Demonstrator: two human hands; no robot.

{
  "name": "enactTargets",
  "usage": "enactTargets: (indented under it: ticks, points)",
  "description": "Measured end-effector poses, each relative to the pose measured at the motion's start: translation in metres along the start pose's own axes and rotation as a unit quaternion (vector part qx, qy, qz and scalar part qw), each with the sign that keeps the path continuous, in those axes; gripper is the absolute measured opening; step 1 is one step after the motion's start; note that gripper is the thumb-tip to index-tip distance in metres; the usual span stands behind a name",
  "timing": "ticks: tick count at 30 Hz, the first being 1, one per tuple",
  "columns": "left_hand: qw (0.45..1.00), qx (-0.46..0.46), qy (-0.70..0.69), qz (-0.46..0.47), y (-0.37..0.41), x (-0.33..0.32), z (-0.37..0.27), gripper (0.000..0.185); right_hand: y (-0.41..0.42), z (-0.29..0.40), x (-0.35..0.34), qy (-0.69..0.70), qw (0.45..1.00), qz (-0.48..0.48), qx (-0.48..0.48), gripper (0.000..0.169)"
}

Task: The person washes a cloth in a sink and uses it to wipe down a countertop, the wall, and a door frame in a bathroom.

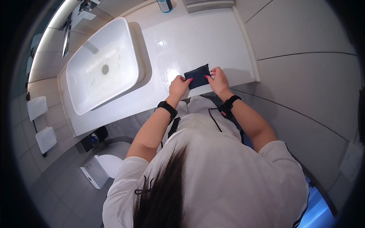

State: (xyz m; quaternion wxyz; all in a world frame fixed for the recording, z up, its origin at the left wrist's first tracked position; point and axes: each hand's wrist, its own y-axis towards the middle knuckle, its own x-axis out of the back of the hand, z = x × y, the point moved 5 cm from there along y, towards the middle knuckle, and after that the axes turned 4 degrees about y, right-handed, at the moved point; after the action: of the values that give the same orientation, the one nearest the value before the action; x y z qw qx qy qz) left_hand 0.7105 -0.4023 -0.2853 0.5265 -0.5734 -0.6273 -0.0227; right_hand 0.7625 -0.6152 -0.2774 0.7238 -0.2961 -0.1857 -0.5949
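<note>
A small dark navy folded pouch or cloth point(198, 77) is held between my two hands above the front edge of the white counter point(196, 40). My left hand point(180, 85) pinches its left side, with the thumb on top. At its right side, the thumb of my right hand point(219, 81) presses on the edge, with the fingers curled near the upper right corner. What the fingers do beneath it is hidden. Black bands circle both wrists.
Left on the counter sits a white vessel sink point(105, 65) with a metal faucet point(67, 37) behind. A blue bottle point(165, 5) and a grey box point(209, 5) stand at the back. White towels point(37, 108) hang at left; a tiled wall point(299, 74) rises at right.
</note>
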Motion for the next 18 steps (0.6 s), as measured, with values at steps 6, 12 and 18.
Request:
enactTargets:
  ticks: [6, 12, 18]
  points:
    - [0.984, -0.052, -0.168, -0.006, 0.003, -0.015, -0.011, 0.028, -0.006, 0.003, 0.008, -0.005, 0.988, -0.079, 0.133, 0.030]
    - [0.901, -0.131, -0.413, 0.007, -0.014, -0.012, -0.044, 0.019, -0.007, -0.004, 0.005, 0.456, 0.867, 0.097, -0.175, 0.019]
    - [0.944, -0.178, -0.273, -0.055, -0.040, 0.021, -0.064, 0.021, -0.016, 0.020, -0.001, 0.600, 0.709, 0.099, -0.357, 0.027]
